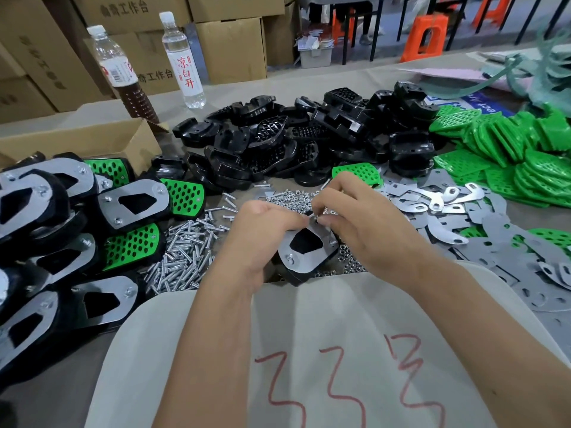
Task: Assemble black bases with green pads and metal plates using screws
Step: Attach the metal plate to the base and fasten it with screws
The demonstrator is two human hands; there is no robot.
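I see my left hand point(262, 230) curled under a black plastic base point(296, 274) topped by a flat grey metal plate point(304, 253), held at the worktop's point(509, 211) near edge. My right hand point(358, 211) keeps a narrow grip, fingertips pinching a small silver screw point(312, 215) at the plate's top corner, above loose silver nuts point(290, 197).

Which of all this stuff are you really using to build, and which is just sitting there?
For the job:
plate held by left hand and right hand
screws
nuts
black bases
green pads
loose plates
finished units

Just sitting there:
two bottles
cardboard boxes
orange stool
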